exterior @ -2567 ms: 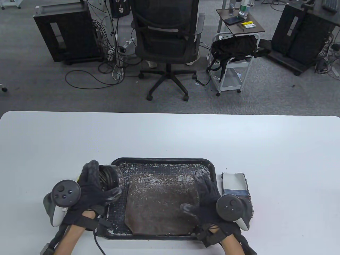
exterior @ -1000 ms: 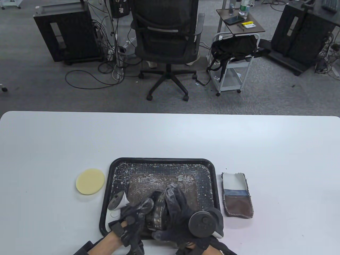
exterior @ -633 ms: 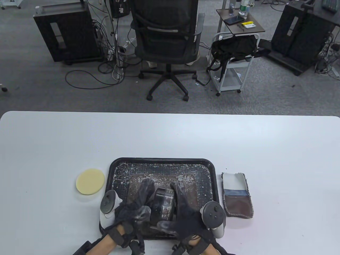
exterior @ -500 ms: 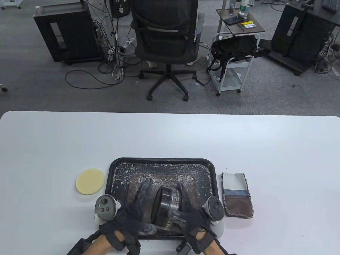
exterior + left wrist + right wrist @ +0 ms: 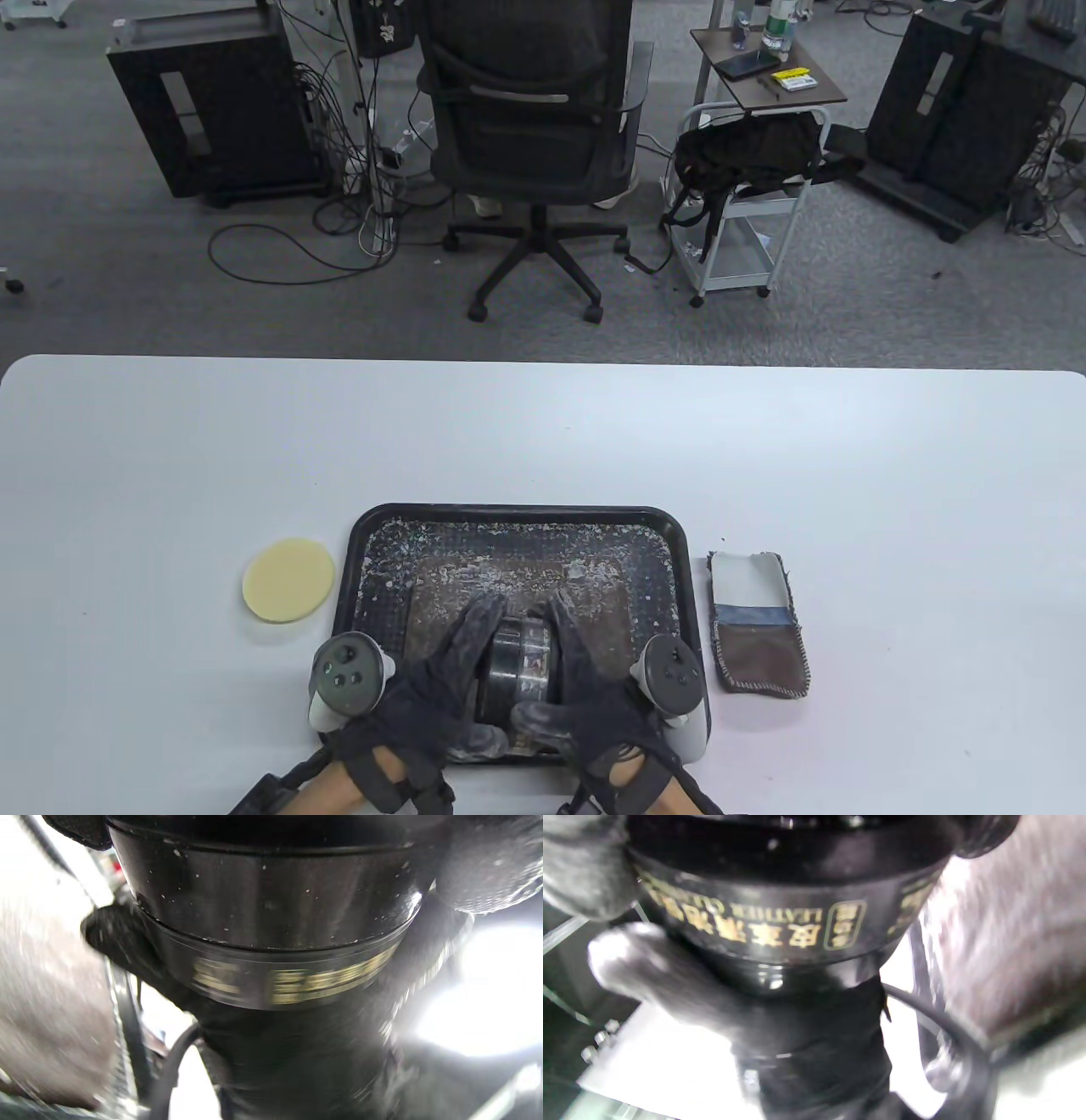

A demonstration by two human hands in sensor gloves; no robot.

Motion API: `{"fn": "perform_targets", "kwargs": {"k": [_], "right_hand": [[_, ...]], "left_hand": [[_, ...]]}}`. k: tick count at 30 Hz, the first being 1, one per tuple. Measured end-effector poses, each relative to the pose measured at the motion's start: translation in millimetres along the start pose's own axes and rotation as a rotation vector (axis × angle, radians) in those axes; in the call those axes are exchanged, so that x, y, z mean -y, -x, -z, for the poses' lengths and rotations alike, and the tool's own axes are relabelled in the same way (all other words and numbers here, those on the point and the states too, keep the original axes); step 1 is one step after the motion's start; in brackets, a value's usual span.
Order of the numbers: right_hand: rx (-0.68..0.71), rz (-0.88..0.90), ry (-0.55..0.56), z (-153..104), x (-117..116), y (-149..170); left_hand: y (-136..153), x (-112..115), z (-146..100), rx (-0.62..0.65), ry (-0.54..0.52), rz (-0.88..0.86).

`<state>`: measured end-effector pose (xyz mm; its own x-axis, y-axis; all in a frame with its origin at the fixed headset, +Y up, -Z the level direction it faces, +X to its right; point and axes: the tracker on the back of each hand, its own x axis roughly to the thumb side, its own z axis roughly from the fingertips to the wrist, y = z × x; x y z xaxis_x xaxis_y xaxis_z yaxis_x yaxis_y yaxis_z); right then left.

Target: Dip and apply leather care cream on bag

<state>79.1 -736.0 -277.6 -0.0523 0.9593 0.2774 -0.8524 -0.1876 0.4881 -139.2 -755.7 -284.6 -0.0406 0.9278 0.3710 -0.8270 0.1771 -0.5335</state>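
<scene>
A black cream jar [image 5: 517, 660] with gold lettering lies on its side between both hands, above the brown leather bag [image 5: 526, 586] in the black tray [image 5: 517, 512]. My left hand [image 5: 462, 658] grips its plain lid end [image 5: 267, 895]. My right hand [image 5: 573, 666] grips the labelled body [image 5: 780, 925]. Fingers and thumbs of both hands curl round the jar. Whether the lid is loose cannot be told. The bag and tray floor are speckled with white flecks. Both wrist views are blurred.
A round yellow sponge [image 5: 288, 581] lies on the white table left of the tray. A small pouch [image 5: 758, 624], white at the top and brown below, lies to the right of it. An office chair [image 5: 530, 153] stands beyond the table's far edge.
The left hand brought the jar from the tray's left side to over the bag, uncovering the sponge. The right hand joined it. Since half a second ago both hands have twisted slightly round the jar.
</scene>
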Motion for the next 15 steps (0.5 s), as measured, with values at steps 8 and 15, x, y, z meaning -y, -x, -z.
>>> {"fn": "perform_targets", "kwargs": {"k": [8,15], "right_hand": [[0.176,-0.354,0.008,-3.4,-4.8,-17.4],[0.243,-0.480,-0.004,-4.8,-11.9,-24.0]], "left_hand": [[20.5,3.3,-3.2,-0.292,0.016,-0.407],[22.4,-3.6,-8.6,-0.400,0.062,-0.558]]}}
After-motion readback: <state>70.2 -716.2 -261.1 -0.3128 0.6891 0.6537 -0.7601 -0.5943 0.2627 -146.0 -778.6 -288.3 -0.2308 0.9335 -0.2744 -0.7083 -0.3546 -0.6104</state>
